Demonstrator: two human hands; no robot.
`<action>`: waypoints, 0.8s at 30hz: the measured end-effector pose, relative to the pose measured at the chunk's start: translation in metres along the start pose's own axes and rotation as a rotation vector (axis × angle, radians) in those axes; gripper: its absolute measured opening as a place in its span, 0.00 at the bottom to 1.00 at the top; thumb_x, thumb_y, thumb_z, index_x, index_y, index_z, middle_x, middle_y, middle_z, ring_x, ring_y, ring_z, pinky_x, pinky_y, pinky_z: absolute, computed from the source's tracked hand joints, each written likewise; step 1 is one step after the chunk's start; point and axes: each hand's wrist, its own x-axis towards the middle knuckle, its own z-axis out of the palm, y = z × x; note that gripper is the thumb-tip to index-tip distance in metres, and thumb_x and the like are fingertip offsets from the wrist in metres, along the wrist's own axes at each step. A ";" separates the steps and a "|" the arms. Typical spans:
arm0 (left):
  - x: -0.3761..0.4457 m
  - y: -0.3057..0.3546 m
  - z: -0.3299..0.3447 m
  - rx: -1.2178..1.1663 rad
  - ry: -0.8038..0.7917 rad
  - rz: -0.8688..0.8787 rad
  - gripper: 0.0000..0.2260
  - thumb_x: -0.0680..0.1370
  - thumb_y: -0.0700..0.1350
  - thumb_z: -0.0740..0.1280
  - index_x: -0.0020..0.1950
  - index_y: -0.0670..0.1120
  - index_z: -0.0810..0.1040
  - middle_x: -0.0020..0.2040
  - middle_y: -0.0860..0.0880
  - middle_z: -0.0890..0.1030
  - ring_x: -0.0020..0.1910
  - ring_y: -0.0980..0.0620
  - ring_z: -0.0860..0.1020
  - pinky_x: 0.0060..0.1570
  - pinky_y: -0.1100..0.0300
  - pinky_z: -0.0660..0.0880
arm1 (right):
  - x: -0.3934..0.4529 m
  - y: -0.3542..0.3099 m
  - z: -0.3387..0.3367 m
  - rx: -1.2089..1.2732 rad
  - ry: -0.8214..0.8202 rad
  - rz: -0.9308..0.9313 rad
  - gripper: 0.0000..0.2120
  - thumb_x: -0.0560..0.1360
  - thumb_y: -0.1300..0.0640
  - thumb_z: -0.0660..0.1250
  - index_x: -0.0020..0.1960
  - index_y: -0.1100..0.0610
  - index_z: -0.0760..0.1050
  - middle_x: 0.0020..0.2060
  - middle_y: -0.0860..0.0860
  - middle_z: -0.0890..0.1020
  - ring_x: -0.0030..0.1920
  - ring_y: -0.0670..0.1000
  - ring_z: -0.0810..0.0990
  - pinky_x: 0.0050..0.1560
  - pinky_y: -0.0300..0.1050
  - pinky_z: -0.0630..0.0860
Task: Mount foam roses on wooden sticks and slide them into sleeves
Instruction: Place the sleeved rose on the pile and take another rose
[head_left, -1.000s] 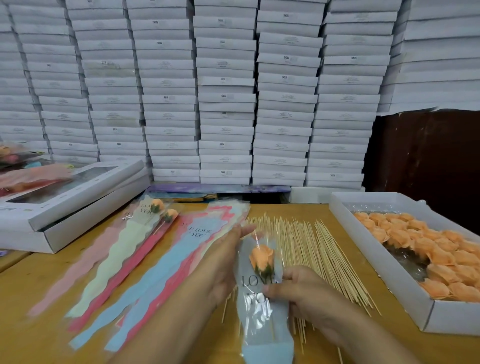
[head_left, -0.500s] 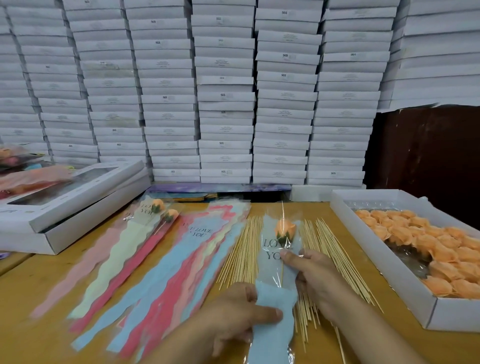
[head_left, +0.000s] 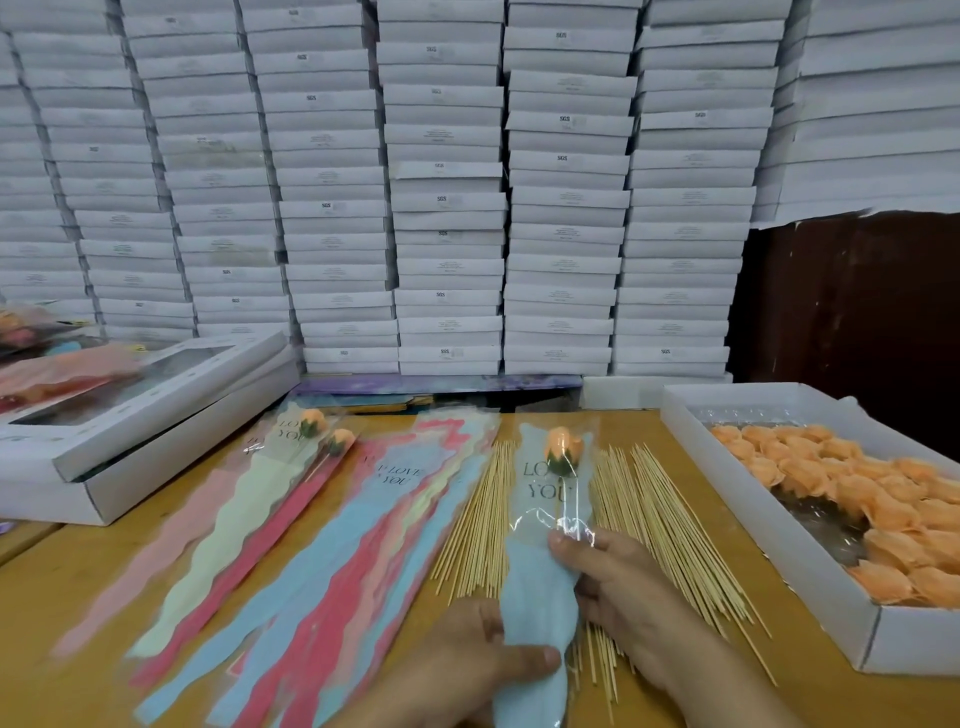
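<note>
Wooden table (head_left: 691, 478) with work materials

At left two white boxes (head_left: 130, 431), in the middle flat coloured sleeves (head_left: 332, 551) and a spread of wooden sticks (head_left: 670, 530), at right an open box of orange roses (head_left: 769, 519)

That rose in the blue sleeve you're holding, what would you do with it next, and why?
Probably lift the blue sleeve leftward and lay it with the two finished ones. The rose already sits high in the clear top above the "LOVE YOU" print, and both the left hand and right hand grip the sleeve, so the sliding looks done.
</note>
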 end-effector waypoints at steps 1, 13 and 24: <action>0.001 -0.002 -0.001 -0.030 0.013 0.003 0.10 0.68 0.42 0.78 0.49 0.44 0.88 0.48 0.45 0.87 0.47 0.50 0.85 0.45 0.60 0.79 | -0.002 0.001 0.000 -0.008 -0.037 0.017 0.09 0.75 0.61 0.71 0.54 0.64 0.81 0.49 0.61 0.86 0.50 0.60 0.86 0.48 0.51 0.83; -0.012 -0.008 -0.005 -0.111 -0.065 0.031 0.06 0.74 0.39 0.77 0.37 0.47 0.88 0.34 0.48 0.79 0.32 0.57 0.77 0.35 0.70 0.71 | -0.002 -0.002 -0.016 0.066 0.018 -0.059 0.08 0.74 0.68 0.69 0.51 0.63 0.84 0.48 0.62 0.86 0.43 0.57 0.86 0.35 0.44 0.81; -0.011 -0.004 0.003 -0.085 0.043 0.000 0.04 0.75 0.37 0.75 0.44 0.44 0.89 0.39 0.47 0.85 0.37 0.55 0.82 0.38 0.66 0.76 | 0.002 -0.004 -0.015 0.067 -0.007 -0.012 0.16 0.70 0.57 0.73 0.55 0.62 0.82 0.49 0.61 0.86 0.42 0.56 0.86 0.35 0.43 0.82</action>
